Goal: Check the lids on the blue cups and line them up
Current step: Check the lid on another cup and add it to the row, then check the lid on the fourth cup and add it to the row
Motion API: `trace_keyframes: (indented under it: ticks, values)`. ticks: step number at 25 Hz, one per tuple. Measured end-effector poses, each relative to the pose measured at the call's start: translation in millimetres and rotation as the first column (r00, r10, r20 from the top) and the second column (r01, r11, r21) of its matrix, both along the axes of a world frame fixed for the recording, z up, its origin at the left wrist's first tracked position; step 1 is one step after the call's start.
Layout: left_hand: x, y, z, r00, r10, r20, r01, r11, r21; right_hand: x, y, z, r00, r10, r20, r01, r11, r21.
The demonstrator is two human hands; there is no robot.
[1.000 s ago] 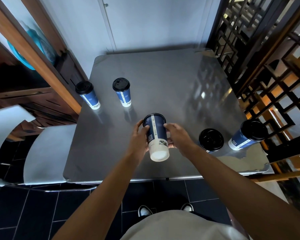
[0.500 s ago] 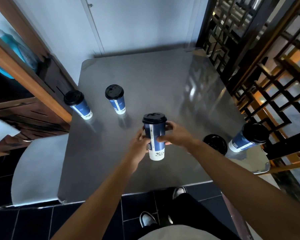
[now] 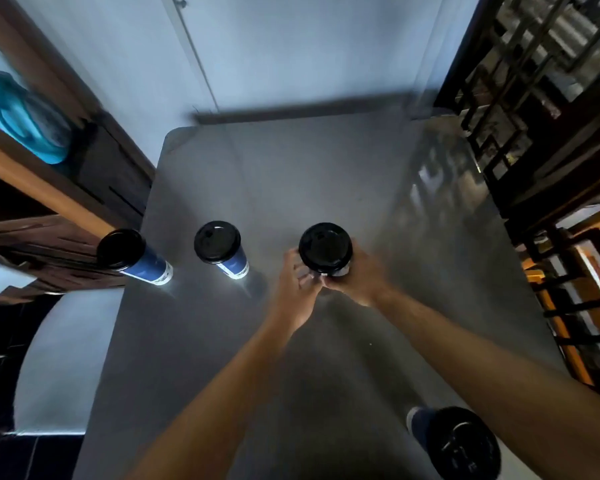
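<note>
now i see the held cup (image 3: 325, 249) upright at the table's (image 3: 326, 174) centre, black lid on, my left hand (image 3: 293, 285) and right hand (image 3: 355, 277) both curled round its sides. at nine o'clock two lidded cups (image 3: 219, 245) (image 3: 129, 254) stand in a row; a fourth cup (image 3: 459, 441) sits at five o'clock.

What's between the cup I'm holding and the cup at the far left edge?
One more lidded blue cup, seen in the head view, standing between the held cup and the left-edge cup.

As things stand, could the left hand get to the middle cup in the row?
Probably yes. The left hand holds the third cup, and bare table separates it from the middle cup; it must let go first.
</note>
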State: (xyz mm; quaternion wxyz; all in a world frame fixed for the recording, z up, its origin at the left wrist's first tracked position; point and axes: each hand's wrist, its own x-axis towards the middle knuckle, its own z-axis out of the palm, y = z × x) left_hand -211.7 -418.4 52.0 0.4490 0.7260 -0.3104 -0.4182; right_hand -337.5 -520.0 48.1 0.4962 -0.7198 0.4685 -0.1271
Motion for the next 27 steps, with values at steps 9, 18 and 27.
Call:
trace_keyframes:
  ticks: [9, 18, 27]
  values:
    - [28, -41, -40, 0.997, 0.015, 0.075, -0.021, 0.997, 0.074, 30, -43, -51, 0.997, 0.063, 0.041, -0.062, 0.998, -0.031]
    - [26, -38, -49, 0.999, 0.027, 0.027, -0.029, 0.995, 0.091, 32, -35, -67, 0.998, -0.005, 0.066, 0.010, 0.997, -0.082]
    - [24, -26, -38, 0.998, 0.055, 0.031, -0.060, 0.981, 0.185, 26, -35, -56, 0.995, 0.040, -0.094, -0.038, 0.999, 0.029]
